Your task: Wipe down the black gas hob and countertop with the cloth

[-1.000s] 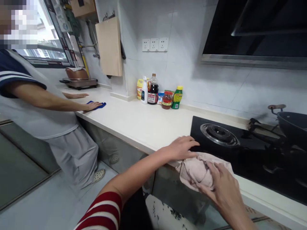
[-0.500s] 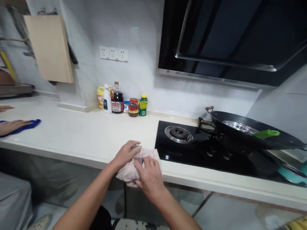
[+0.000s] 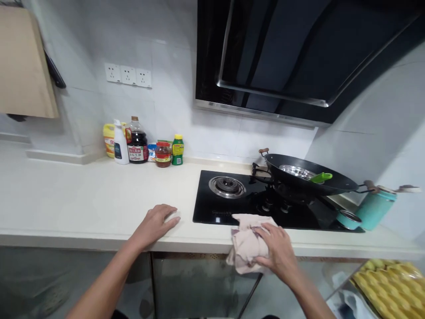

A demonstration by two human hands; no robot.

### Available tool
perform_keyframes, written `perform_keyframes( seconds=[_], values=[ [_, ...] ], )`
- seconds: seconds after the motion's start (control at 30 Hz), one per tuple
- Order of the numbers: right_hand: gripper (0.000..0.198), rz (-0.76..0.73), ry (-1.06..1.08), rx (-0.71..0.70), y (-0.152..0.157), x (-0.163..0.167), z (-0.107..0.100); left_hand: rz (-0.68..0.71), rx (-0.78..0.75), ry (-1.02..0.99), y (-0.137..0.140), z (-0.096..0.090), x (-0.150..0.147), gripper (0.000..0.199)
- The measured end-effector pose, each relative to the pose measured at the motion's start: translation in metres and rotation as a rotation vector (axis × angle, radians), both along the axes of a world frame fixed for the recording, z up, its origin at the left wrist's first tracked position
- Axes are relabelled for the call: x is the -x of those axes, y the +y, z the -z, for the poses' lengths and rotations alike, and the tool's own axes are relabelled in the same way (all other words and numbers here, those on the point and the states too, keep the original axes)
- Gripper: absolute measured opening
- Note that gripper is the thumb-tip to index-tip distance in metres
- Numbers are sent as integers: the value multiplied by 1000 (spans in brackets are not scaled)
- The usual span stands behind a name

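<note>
A crumpled pale pink cloth (image 3: 247,246) is gripped in my right hand (image 3: 277,248) at the counter's front edge. Its upper part lies over the front rim of the black gas hob (image 3: 226,208), and its lower part hangs past the counter edge. My left hand (image 3: 157,226) rests near the edge of the white counter (image 3: 99,208), left of the hob. Its fingers are apart and hold nothing.
A black wok (image 3: 335,186) with a steel strainer (image 3: 295,171) and a green handle (image 3: 321,178) sits on the right burner. Turquoise containers (image 3: 376,206) stand beyond it. Along the wall are a soy sauce bottle (image 3: 137,146), a spray bottle (image 3: 120,146) and a jar (image 3: 163,155). Yellow egg trays (image 3: 392,288) lie low right.
My right hand has carried the cloth rightward to the hob's front edge. My left hand has let go of it. The view has turned right, and the other person's hands have left the picture.
</note>
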State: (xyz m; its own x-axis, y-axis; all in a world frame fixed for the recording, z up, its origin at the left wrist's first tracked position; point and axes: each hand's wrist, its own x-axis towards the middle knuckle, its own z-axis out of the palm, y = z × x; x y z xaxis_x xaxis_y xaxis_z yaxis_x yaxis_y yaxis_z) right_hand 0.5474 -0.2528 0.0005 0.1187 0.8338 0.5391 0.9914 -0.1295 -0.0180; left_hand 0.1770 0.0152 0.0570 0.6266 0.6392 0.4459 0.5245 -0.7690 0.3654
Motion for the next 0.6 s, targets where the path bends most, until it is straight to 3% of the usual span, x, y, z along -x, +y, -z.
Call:
perform_keyframes(
  seconds=[0.13, 0.33, 0.47, 0.6],
  values=[
    [74, 160, 42, 55, -44, -84, 12, -2, -20, 3, 7, 6, 1, 49],
    [76, 194, 227, 69, -96, -184, 8, -17, -45, 4, 14, 11, -1, 48],
    [69, 152, 274, 36, -98, -184, 7, -16, -72, 33, 11, 10, -4, 45],
    [53, 80, 255, -28, -64, -116, 12, -28, -105, 53, 10, 12, -7, 43]
  ],
)
